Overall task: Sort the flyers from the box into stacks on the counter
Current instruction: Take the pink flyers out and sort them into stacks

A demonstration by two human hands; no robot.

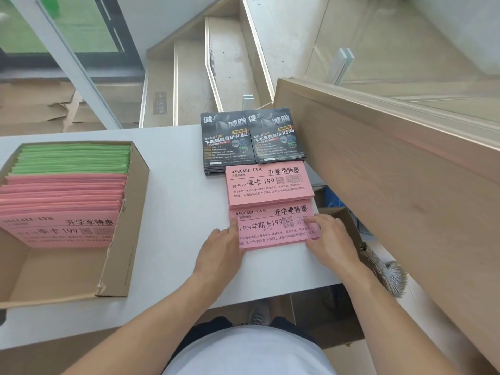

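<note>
The white counter [173,212] runs across in front of the person, with a wooden panel [392,185] rising along its right side and stairs beyond. On the left sits the cardboard box [127,239], its near wall torn open, packed with flyers lying shingled: green ones [73,158] at the back, pink ones [62,201] in front. The foremost pink sheet reads "AVOCADO·GYM", "开学季特惠" and "季卡 199".

At the far right of the counter lie two piles of dark flyers [251,139] side by side, touching, each headed "健身减脂" with "588" and "牛油果健身年卡活动" beneath. Just in front of them is a thick pink stack [270,185] printed "AVOCADO·GYM 开学季特惠", "月卡 99 季卡 199" with a QR code and smaller address lines.

Nearest the person, butting against that one, is a second pink stack [273,228], reading "月卡99 学期卡199" and the same heading. Both hands are on it. The left hand [221,253] has straight fingers pressed against the stack's left edge. The right hand [330,239] lies over the right corner, fingers spread flat across the top sheet, thumb at the near edge.

A small brush [389,272] with pale bristles lies below the counter's right end.
</note>
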